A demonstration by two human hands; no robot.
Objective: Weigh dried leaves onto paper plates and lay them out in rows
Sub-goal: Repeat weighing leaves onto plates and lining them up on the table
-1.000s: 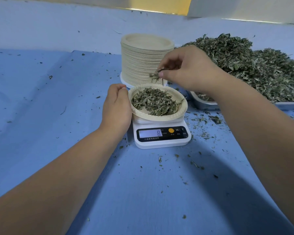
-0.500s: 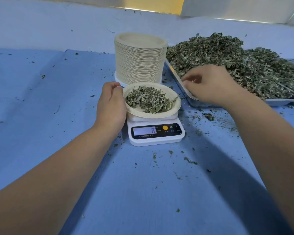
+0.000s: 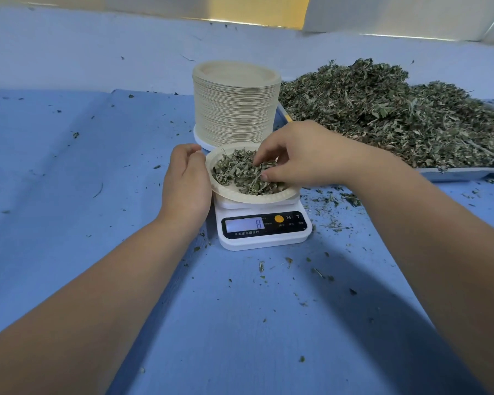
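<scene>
now the right hand (image 3: 305, 155) is found over the paper plate (image 3: 257, 198) on the scale (image 3: 264, 235), whereas half a second ago it was placed at the near edge of the tray (image 3: 457, 172). its fingers are bent downward and somewhat spread, and the tips of the thumb and forefinger are sunk into the dried leaves (image 3: 240, 173) lying in the plate. whether a pinch of leaves is held between them or the leaves are only touched cannot be told.

the left hand (image 3: 187, 181) has been kept where it was, at the plate's left rim. its back is turned upward, its fingers are curled, and the rim is held by them.

the plate itself has not been shifted from the top of the scale, and a single 8 is shown on the display (image 3: 247, 223), as before.

just behind the scale the stack of plates (image 3: 236, 106) is seen upright. to its right the heap of leaves (image 3: 382, 115) is piled on the tray. loose crumbs of leaf are scattered over the blue surface (image 3: 240, 323), most thickly to the right of the scale.
</scene>
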